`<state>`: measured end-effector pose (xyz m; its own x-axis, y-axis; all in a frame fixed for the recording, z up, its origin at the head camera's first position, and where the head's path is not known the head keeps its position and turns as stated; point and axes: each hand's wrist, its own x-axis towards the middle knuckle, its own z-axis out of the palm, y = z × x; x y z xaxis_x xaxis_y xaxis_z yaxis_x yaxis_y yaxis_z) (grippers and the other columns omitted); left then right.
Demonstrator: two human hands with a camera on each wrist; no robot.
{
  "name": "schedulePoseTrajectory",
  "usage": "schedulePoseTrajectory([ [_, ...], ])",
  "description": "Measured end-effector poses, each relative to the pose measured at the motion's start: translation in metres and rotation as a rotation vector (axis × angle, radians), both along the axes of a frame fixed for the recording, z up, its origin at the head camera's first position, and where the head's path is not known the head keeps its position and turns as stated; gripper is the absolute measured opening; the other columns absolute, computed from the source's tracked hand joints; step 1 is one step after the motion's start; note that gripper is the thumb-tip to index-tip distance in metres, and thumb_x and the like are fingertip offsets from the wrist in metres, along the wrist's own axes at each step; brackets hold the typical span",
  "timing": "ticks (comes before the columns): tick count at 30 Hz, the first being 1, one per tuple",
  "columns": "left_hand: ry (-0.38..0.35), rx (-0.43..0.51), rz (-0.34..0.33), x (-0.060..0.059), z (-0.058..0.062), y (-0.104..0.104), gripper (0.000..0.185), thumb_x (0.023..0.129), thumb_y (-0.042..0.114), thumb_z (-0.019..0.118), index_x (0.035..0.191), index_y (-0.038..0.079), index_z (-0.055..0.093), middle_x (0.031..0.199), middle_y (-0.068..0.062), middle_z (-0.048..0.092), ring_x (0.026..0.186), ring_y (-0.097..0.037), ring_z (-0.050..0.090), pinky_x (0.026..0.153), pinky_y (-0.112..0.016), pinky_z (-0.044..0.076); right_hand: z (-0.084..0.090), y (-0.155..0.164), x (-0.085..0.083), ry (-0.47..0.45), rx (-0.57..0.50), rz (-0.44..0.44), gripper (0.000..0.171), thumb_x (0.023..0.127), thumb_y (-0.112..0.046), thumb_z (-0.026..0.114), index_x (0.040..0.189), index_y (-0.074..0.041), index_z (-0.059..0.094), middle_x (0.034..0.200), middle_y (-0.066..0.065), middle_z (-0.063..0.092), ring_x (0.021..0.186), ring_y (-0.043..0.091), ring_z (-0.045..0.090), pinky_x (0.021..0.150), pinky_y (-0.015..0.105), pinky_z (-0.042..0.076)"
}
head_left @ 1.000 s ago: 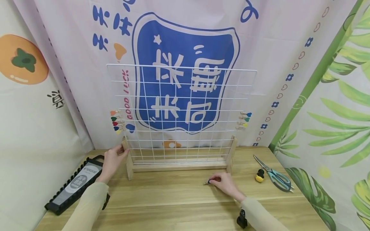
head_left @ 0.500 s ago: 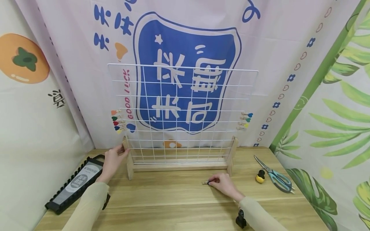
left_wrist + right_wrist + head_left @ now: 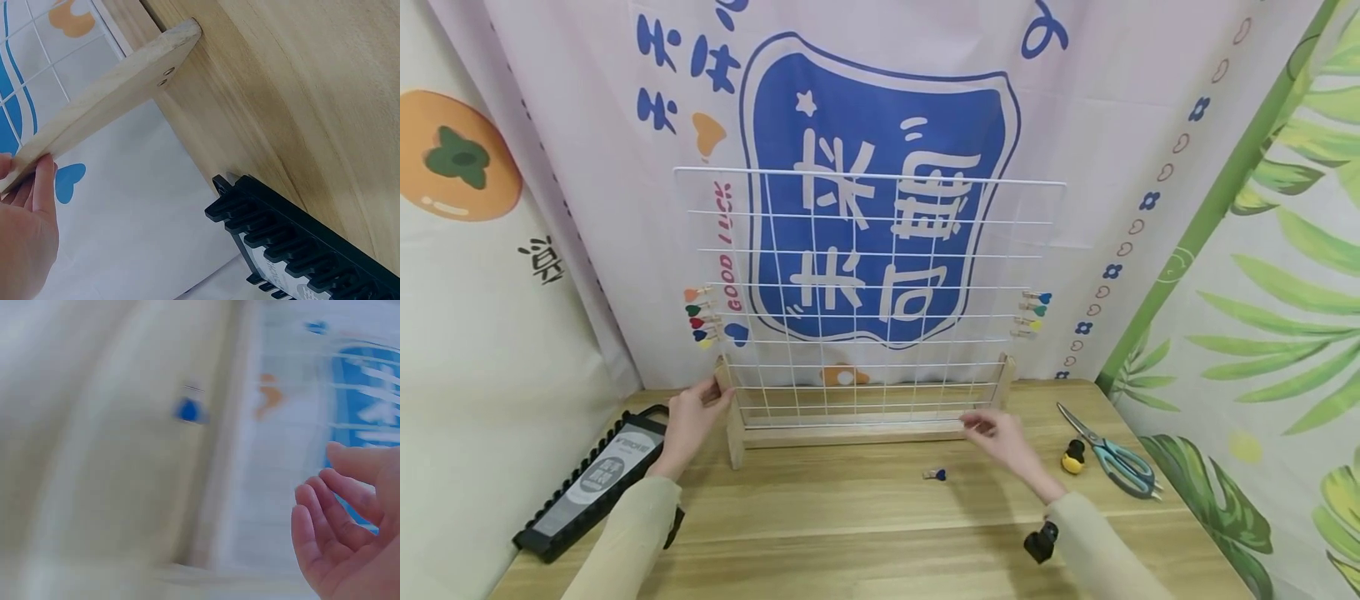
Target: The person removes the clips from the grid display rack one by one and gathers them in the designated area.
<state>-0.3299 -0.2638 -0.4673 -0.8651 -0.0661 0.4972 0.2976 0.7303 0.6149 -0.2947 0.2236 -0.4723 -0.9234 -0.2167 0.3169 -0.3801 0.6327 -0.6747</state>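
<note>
clip (image 3: 936, 474): small, blue heart, flat on table | grid stand (image 3: 865, 292): upright, wood feet

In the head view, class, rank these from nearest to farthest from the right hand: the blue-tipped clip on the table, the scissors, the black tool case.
1. blue-tipped clip: just left of and below the right hand.
2. scissors: to its right, by the table's edge.
3. black tool case: far left, beyond the left hand.

Scissors (image 3: 1112, 454) w/ teal handles lie on the table's (image 3: 850, 533) right side, a small yellow-black object (image 3: 1074, 457) just beside them. Black flat case (image 3: 597, 475) sits at the left edge (label unreadable). Printed cloth backdrop (image 3: 880, 108) hangs behind, leaf-print cloth (image 3: 1285, 292) at right.
</note>
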Motion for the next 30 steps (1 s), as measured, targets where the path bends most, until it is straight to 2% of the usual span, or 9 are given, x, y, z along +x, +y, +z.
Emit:
schedulePoseTrajectory([
  [5, -0.002, 0.008, -0.002, 0.001, -0.001, -0.001, 0.025, 0.096, 0.012, 0.064, 0.112, -0.007, 0.067, 0.111, -0.031, 0.069, 0.099, -0.044, 0.071, 0.078, -0.051, 0.059, 0.056, 0.016, -0.002, 0.123, -0.043, -0.053, 0.025, 0.09, -0.008, 0.07, 0.112, 0.003, 0.068, 0.105, 0.019, 0.073, 0.091, 0.03, 0.071, 0.079, 0.015, 0.056],
  [7, -0.001, 0.005, -0.004, 0.001, -0.001, 0.0, 0.025, 0.096, 0.012, 0.063, 0.112, -0.007, 0.067, 0.111, -0.031, 0.07, 0.099, -0.044, 0.071, 0.078, -0.051, 0.06, 0.076, 0.023, -0.004, 0.187, -0.06, -0.087, 0.025, 0.09, -0.009, 0.07, 0.113, 0.002, 0.068, 0.107, 0.019, 0.073, 0.094, 0.028, 0.071, 0.079, 0.011, 0.054],
  [10, 0.001, 0.0, -0.004, 0.0, 0.0, 0.0, 0.024, 0.097, 0.012, 0.063, 0.111, -0.007, 0.067, 0.11, -0.031, 0.07, 0.099, -0.044, 0.071, 0.078, -0.052, 0.06, 0.104, 0.033, -0.005, 0.267, -0.116, -0.123, 0.025, 0.091, -0.008, 0.07, 0.114, 0.002, 0.069, 0.11, 0.022, 0.073, 0.093, 0.013, 0.07, 0.079, 0.006, 0.053],
  [13, 0.003, 0.0, -0.003, 0.0, 0.0, 0.001, 0.024, 0.097, 0.013, 0.063, 0.11, -0.007, 0.067, 0.109, -0.031, 0.07, 0.098, -0.045, 0.071, 0.077, -0.053, 0.06, 0.13, 0.041, -0.004, 0.342, -0.172, -0.158, 0.025, 0.091, -0.009, 0.07, 0.114, 0.003, 0.068, 0.112, 0.024, 0.071, 0.091, -0.007, 0.063, 0.079, 0.003, 0.051],
  [16, 0.001, 0.002, -0.002, -0.001, 0.0, 0.001, 0.023, 0.097, 0.013, 0.063, 0.108, -0.007, 0.068, 0.108, -0.03, 0.071, 0.098, -0.044, 0.071, 0.077, -0.053, 0.06, 0.149, 0.051, -0.003, 0.414, -0.214, -0.227, 0.026, 0.092, -0.01, 0.07, 0.114, 0.002, 0.068, 0.113, 0.023, 0.071, 0.089, -0.016, 0.058, 0.079, 0.001, 0.049],
  [19, -0.002, 0.002, -0.002, -0.001, 0.001, 0.0, 0.024, 0.097, 0.014, 0.063, 0.108, -0.007, 0.067, 0.108, -0.031, 0.071, 0.098, -0.044, 0.071, 0.078, -0.053, 0.059, 0.161, 0.061, -0.005, 0.46, -0.233, -0.317, 0.026, 0.092, -0.014, 0.07, 0.115, -0.001, 0.069, 0.115, 0.021, 0.071, 0.087, -0.017, 0.057, 0.077, 0.0, 0.048],
  [22, -0.004, 0.001, -0.001, 0.0, 0.001, 0.0, 0.024, 0.097, 0.014, 0.063, 0.11, -0.007, 0.067, 0.109, -0.031, 0.07, 0.098, -0.045, 0.071, 0.078, -0.054, 0.06, 0.167, 0.069, -0.009, 0.442, -0.224, -0.372, 0.029, 0.094, -0.021, 0.069, 0.117, -0.004, 0.069, 0.118, 0.02, 0.07, 0.088, -0.017, 0.056, 0.077, 0.0, 0.047],
  [30, -0.008, 0.019, -0.001, 0.0, 0.0, 0.001, 0.027, 0.096, 0.011, 0.063, 0.115, -0.008, 0.066, 0.112, -0.031, 0.069, 0.1, -0.043, 0.071, 0.079, -0.049, 0.06, 0.166, 0.076, -0.024, 0.276, -0.086, -0.305, 0.042, 0.099, -0.034, 0.061, 0.126, -0.003, 0.064, 0.125, 0.018, 0.067, 0.092, -0.017, 0.05, 0.082, -0.001, 0.043],
])
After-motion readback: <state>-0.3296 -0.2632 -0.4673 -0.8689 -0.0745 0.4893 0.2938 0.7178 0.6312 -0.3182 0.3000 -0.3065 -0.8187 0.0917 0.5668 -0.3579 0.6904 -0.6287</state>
